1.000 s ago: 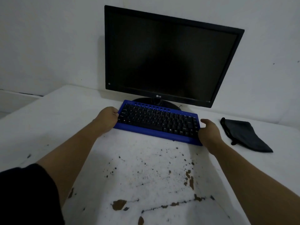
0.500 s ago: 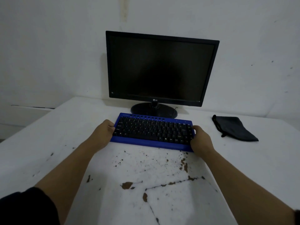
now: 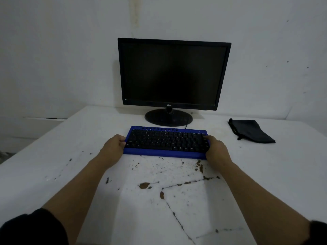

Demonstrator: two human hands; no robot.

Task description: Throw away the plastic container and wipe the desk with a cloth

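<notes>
A blue keyboard [image 3: 166,142] with black keys lies on the white desk [image 3: 53,156] in front of the monitor. My left hand [image 3: 113,149] grips its left end and my right hand [image 3: 215,149] grips its right end. A dark cloth [image 3: 251,130] lies crumpled on the desk to the right of the keyboard, apart from my hands. No plastic container is in view.
A black monitor [image 3: 174,73] on a round stand [image 3: 168,117] sits at the back against the white wall. The desk paint is chipped, with brown spots and cracks [image 3: 177,184] in front of the keyboard. The desk's left edge drops away at left.
The view has pulled back and tilted up, so more wall shows. The keyboard has straightened to lie square to the monitor, both hands still on its ends.
</notes>
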